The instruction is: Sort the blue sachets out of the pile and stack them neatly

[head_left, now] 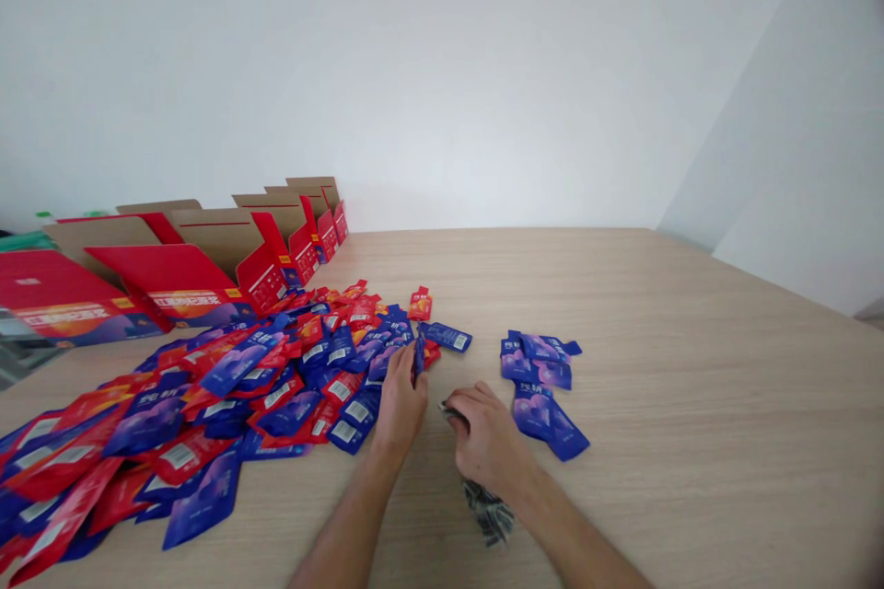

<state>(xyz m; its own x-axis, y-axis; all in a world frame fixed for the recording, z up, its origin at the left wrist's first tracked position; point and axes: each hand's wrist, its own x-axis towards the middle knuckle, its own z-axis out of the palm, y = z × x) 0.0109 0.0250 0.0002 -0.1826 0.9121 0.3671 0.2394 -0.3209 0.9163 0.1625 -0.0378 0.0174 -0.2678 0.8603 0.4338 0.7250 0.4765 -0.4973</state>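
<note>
At the right edge of the pile, my left hand (402, 400) is closed on a blue pouch (418, 355), seen nearly edge-on. My right hand (487, 437) is curled around a dark patterned cloth (489, 513) that hangs out below the palm onto the table. Just beyond my left hand lies another blue pouch (447, 337), flat, with its barcode side up. To the right of my right hand, several blue pouches (537, 409) lie overlapping in a small group, with their purple printed fronts up.
A large heap of red and blue pouches (227, 396) spreads across the left of the table (622, 313). Behind it stand open red cardboard boxes (200, 304) in a row, flaps up. One red pouch (420, 304) lies at the heap's far edge. A white wall (497, 74) bounds the table's back.
</note>
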